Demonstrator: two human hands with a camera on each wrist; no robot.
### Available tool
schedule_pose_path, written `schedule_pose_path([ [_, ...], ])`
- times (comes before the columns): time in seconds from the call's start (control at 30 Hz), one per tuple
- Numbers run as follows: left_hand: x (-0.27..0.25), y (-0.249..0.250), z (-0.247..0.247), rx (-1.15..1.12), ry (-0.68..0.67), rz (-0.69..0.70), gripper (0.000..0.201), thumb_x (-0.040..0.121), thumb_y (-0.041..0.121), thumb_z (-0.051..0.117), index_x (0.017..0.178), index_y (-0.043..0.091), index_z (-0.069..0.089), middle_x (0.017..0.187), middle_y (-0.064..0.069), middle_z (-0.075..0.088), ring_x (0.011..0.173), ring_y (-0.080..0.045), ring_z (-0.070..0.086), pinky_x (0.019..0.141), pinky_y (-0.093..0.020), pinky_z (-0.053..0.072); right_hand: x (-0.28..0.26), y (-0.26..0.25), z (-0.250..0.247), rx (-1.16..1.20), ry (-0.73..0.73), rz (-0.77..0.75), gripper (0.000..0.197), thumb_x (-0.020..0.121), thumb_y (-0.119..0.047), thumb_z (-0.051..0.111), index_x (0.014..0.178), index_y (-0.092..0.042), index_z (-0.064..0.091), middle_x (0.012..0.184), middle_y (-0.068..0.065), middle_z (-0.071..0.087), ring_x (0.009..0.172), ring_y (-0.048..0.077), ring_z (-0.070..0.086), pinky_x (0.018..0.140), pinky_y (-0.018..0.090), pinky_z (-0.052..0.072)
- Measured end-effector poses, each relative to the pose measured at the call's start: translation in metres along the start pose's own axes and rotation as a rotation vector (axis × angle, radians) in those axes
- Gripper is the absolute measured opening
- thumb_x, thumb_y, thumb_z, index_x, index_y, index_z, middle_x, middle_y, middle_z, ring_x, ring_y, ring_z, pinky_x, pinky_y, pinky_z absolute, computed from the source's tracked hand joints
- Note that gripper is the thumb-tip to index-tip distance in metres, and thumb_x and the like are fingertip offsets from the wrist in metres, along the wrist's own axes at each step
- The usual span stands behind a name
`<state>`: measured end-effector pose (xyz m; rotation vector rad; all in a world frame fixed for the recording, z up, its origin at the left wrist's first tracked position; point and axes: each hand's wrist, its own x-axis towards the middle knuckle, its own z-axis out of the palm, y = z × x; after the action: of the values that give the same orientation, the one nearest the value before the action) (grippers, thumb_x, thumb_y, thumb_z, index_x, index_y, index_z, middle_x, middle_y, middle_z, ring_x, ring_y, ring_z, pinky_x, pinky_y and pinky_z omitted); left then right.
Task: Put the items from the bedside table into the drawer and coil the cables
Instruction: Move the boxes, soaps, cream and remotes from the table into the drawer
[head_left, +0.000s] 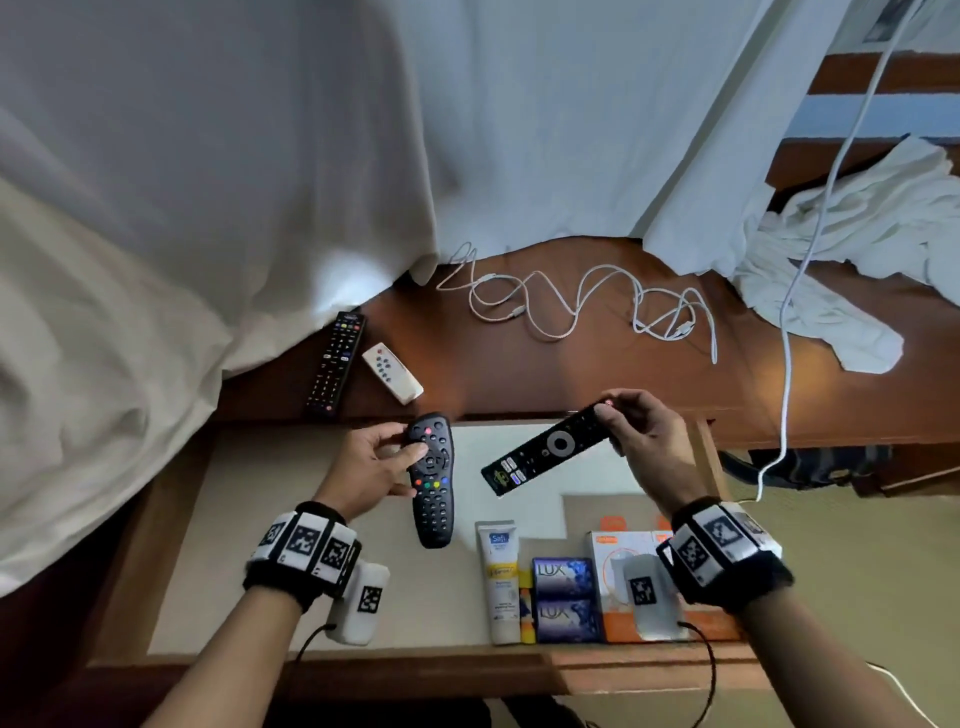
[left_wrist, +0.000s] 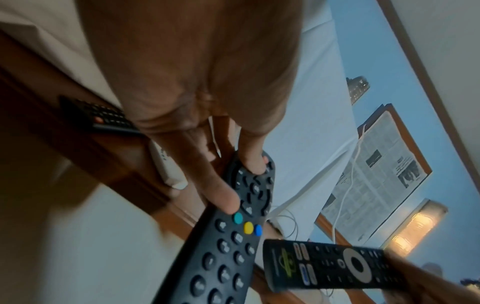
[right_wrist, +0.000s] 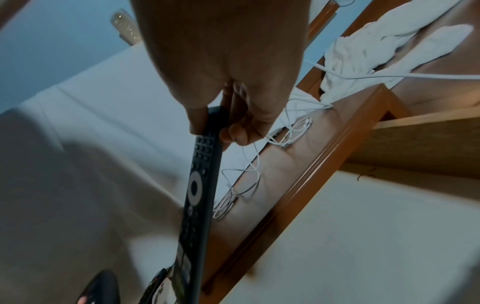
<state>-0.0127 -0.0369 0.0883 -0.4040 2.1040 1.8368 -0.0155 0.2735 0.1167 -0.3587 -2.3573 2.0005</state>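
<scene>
The left hand (head_left: 371, 467) holds a rounded black remote (head_left: 432, 478) above the open drawer (head_left: 171, 545); its grip is closed around the top part, with the thumb pressing on the buttons. The right hand (head_left: 647, 434) holds a slim black remote (head_left: 545, 449) by its far end, the grip pinching it between thumb and fingers, and the remote slants down toward the left over the drawer. The two remotes are near each other but apart.

Inside the drawer, along the front wall, lie a white tube (head_left: 503, 587), two purple soap boxes (head_left: 565, 597) and an orange and white box (head_left: 615, 566).

On the tabletop (head_left: 519, 374) behind the drawer lie a long black remote (head_left: 336, 361) and, just beside it, a small white remote (head_left: 390, 373). Farther back lie the loose white cables (head_left: 582, 304), not coiled. A white cloth (head_left: 841, 249) lies on the right side.
</scene>
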Motion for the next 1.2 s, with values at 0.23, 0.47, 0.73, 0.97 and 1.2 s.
schedule_pose_path([
  [0.23, 0.005, -0.046, -0.003, 0.225, 0.033, -0.07, 0.014, 0.086, 0.005, 0.067, 0.086, 0.019, 0.069, 0.078, -0.004, 0.067, 0.068, -0.015, 0.063, 0.052, -0.031, 0.058, 0.007, 0.033, 0.077, -0.308, -0.349, -0.036, 0.01, 0.084, -0.011, 0.071, 0.092, -0.015, 0.074, 0.086, -0.002, 0.073, 0.074, -0.001, 0.062, 0.073, 0.01, 0.047],
  [0.47, 0.015, -0.076, -0.004, 0.403, -0.038, -0.163, 0.013, 0.087, 0.009, 0.067, 0.099, 0.012, 0.073, 0.086, -0.01, 0.072, 0.061, -0.021, 0.063, 0.053, -0.027, 0.056, 0.008, 0.07, 0.128, -0.577, -0.63, 0.051, 0.019, 0.09, -0.017, 0.065, 0.105, -0.01, 0.074, 0.104, 0.006, 0.074, 0.091, 0.015, 0.066, 0.086, 0.022, 0.048],
  [0.73, 0.021, -0.102, 0.004, 0.476, -0.122, -0.31, 0.017, 0.088, 0.011, 0.067, 0.104, 0.006, 0.071, 0.092, -0.013, 0.073, 0.065, -0.026, 0.068, 0.06, -0.029, 0.059, 0.002, 0.097, 0.146, -0.653, -0.686, 0.146, 0.021, 0.09, -0.017, 0.065, 0.107, -0.007, 0.073, 0.109, 0.013, 0.073, 0.103, 0.023, 0.066, 0.085, 0.018, 0.042],
  [0.97, 0.027, -0.119, 0.007, 0.495, -0.139, -0.356, 0.02, 0.086, 0.013, 0.07, 0.103, 0.003, 0.072, 0.096, -0.014, 0.074, 0.083, -0.029, 0.072, 0.072, -0.036, 0.061, 0.001, 0.112, 0.151, -0.72, -0.692, 0.131, 0.019, 0.087, -0.013, 0.068, 0.105, -0.009, 0.074, 0.106, 0.012, 0.073, 0.099, 0.026, 0.066, 0.083, 0.021, 0.043],
  [1.2, 0.024, -0.127, 0.015, 0.568, -0.108, -0.384, 0.017, 0.083, 0.013, 0.073, 0.099, 0.007, 0.073, 0.083, -0.008, 0.073, 0.06, -0.022, 0.068, 0.071, -0.027, 0.058, -0.008, 0.128, 0.145, -0.922, -0.766, 0.116, 0.056, 0.075, -0.015, 0.079, 0.127, -0.017, 0.061, 0.123, 0.015, 0.051, 0.113, 0.033, 0.052, 0.102, 0.034, 0.04],
])
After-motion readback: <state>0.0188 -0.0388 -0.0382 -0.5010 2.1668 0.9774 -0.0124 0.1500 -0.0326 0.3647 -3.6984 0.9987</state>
